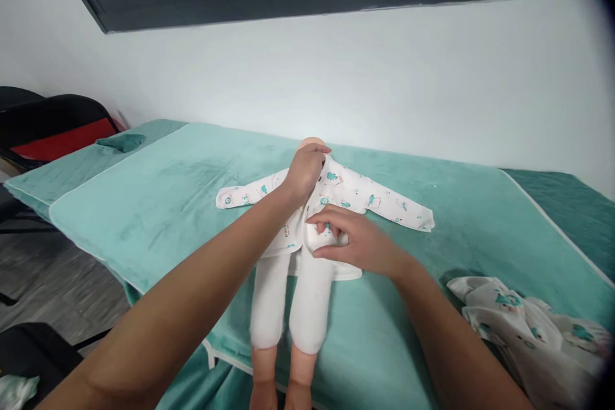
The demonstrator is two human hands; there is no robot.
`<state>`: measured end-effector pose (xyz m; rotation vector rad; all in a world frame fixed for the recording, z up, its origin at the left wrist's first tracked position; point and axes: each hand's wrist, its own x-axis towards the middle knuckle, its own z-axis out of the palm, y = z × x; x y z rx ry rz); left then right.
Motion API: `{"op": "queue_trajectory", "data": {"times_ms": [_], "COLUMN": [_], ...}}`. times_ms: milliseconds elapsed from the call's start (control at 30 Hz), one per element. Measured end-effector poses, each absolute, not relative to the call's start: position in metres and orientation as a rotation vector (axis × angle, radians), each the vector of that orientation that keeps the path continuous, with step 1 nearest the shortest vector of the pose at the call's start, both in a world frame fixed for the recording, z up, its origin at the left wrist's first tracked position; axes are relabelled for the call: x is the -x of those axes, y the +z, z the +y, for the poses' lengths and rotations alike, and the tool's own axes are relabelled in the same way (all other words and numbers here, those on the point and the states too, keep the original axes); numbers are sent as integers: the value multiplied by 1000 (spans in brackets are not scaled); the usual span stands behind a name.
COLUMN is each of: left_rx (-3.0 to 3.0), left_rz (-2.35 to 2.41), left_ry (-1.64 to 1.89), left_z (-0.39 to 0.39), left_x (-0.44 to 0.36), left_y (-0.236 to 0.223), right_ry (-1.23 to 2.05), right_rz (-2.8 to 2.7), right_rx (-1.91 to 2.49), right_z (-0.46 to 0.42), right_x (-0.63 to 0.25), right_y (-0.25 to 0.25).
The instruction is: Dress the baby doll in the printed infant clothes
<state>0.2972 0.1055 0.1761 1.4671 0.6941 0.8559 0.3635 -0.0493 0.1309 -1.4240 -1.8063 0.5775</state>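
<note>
Doll lay on green cloth, shirt over it | your left hand was at its neck, grip too hidden to tell | your right hand was at its tummy, thumb and fingers apart

The tabletop bore a teal cloth, wrinkled at the left. A doll lay lengthwise, feet at the near edge; a white printed jacket had its sleeves spread to both sides. A crumpled printed garment lay near right.
</note>
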Motion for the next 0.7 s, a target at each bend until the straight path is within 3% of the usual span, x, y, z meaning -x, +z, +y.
{"op": "queue_trajectory", "data": {"times_ms": [367, 700], "left_rx": [-1416, -1674], "left_rz": [689, 544], "left_ry": [891, 866], "left_z": [108, 109], "left_x": [-286, -266], "left_y": [182, 168], "right_ry": [-205, 146], "right_rz": [-2087, -1900], "right_rx": [1762, 1319], "right_z": [-50, -48], "right_x": [-330, -336], "right_y": [127, 123]}}
